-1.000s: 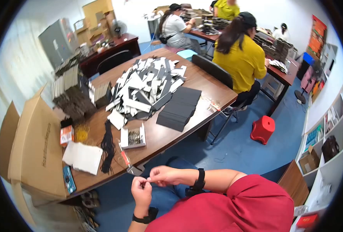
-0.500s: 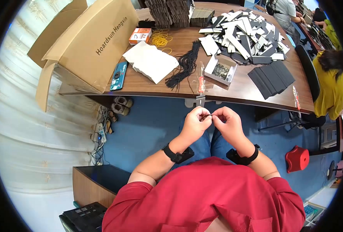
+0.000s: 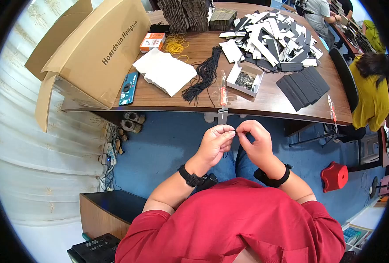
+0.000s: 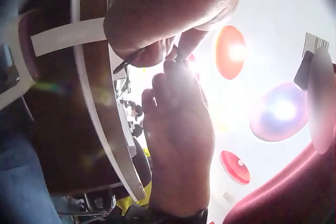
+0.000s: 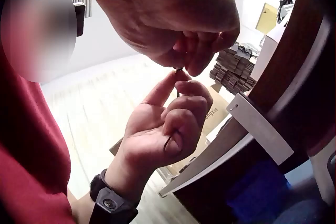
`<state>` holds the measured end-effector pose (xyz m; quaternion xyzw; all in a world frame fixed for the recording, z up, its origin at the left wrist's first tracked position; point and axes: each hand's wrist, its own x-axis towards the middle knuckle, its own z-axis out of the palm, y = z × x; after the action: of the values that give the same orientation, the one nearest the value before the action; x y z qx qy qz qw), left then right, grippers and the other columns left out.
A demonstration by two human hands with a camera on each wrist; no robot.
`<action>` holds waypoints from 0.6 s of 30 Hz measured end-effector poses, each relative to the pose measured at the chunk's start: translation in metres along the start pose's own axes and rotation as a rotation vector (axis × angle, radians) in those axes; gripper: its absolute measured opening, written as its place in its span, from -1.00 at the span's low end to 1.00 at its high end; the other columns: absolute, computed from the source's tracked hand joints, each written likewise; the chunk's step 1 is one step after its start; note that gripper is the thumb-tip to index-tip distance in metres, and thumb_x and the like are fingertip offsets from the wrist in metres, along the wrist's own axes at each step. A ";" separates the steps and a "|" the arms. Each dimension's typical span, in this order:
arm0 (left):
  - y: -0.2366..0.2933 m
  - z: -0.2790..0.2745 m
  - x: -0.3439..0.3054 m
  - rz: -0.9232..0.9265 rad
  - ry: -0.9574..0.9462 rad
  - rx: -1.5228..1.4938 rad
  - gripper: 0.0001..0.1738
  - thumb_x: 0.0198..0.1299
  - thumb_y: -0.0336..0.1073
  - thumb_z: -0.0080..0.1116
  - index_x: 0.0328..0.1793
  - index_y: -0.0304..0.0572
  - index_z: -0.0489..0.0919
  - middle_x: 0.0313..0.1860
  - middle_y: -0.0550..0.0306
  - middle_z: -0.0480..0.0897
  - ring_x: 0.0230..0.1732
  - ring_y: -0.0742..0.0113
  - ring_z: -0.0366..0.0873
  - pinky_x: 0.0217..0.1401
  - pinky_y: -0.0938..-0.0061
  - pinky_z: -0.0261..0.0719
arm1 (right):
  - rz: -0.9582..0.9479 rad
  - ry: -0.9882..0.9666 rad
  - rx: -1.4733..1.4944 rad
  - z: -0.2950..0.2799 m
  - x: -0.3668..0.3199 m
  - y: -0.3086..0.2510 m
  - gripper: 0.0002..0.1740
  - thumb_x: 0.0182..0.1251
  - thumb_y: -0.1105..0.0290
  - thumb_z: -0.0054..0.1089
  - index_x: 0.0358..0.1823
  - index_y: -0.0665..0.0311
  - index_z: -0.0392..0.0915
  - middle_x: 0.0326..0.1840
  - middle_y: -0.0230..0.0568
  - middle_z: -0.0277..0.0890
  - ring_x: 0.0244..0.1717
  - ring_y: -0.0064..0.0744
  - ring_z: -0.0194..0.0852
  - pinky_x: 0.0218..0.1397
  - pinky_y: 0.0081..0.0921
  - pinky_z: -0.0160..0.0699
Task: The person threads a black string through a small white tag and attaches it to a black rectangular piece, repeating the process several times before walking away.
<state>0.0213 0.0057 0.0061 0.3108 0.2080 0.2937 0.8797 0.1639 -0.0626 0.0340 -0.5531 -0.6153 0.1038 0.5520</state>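
Note:
Both hands meet fingertip to fingertip above the lap, just in front of the table edge. My left hand (image 3: 213,144) pinches a thin black cord (image 5: 178,94) between thumb and forefinger, its other fingers curled in. In the left wrist view, a dark end of the cord (image 4: 128,60) sticks out past that hand. My right hand (image 3: 258,142) pinches the same cord right at the left fingertips. A tiny shiny piece (image 5: 178,69) shows at the pinch point in the right wrist view; the fingers hide most of it.
A flat strip (image 3: 222,116) juts from the table edge (image 3: 264,108) just beyond the hands. On the table lie a bundle of black cords (image 3: 205,75), a small white box (image 3: 245,79) of metal bits, black cards (image 3: 303,88), a heap of strips (image 3: 275,41) and a carton (image 3: 102,57).
The head view has swung from the room down to the table and lap. Since half a second ago, the left hand has turned so more of its palm side shows; both hands still pinch together.

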 end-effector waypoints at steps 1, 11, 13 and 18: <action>0.000 0.001 0.000 0.007 0.002 0.001 -0.93 0.24 -0.43 0.11 -0.19 -0.23 0.56 -0.55 0.37 0.43 -0.65 0.69 0.17 -0.62 0.75 0.13 | -0.010 0.005 -0.002 0.000 0.000 -0.001 -0.85 0.02 0.66 0.23 -0.36 0.32 0.52 -0.36 -0.20 0.51 -0.33 -0.31 0.52 -0.26 -0.50 0.47; -0.008 0.005 -0.003 0.322 0.088 0.436 -0.90 0.20 -0.51 0.13 -0.16 -0.29 0.60 -0.39 0.32 0.49 -0.53 0.68 0.27 -0.53 0.76 0.19 | -0.041 -0.056 -0.150 -0.008 0.000 0.002 -0.86 -0.04 0.57 0.30 -0.41 0.24 0.55 -0.37 -0.28 0.55 -0.34 -0.27 0.51 -0.24 -0.43 0.33; -0.012 0.000 0.001 0.431 0.092 0.555 -0.90 0.18 -0.53 0.15 -0.18 -0.30 0.61 -0.36 0.32 0.49 -0.48 0.68 0.31 -0.48 0.76 0.24 | -0.074 -0.018 -0.190 -0.009 0.000 0.002 -0.84 -0.07 0.56 0.31 -0.42 0.23 0.54 -0.36 -0.30 0.55 -0.35 -0.29 0.49 -0.25 -0.43 0.30; -0.009 0.004 -0.003 0.481 0.116 0.744 -0.93 0.13 -0.55 0.20 -0.25 -0.32 0.63 -0.39 0.35 0.46 -0.45 0.68 0.31 -0.44 0.74 0.28 | -0.140 0.011 -0.252 -0.011 -0.002 0.002 -0.82 -0.11 0.56 0.31 -0.44 0.22 0.52 -0.38 -0.31 0.52 -0.35 -0.30 0.46 -0.25 -0.43 0.30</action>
<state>0.0247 -0.0036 0.0040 0.6286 0.2704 0.4122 0.6015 0.1732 -0.0688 0.0357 -0.5742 -0.6576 -0.0160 0.4875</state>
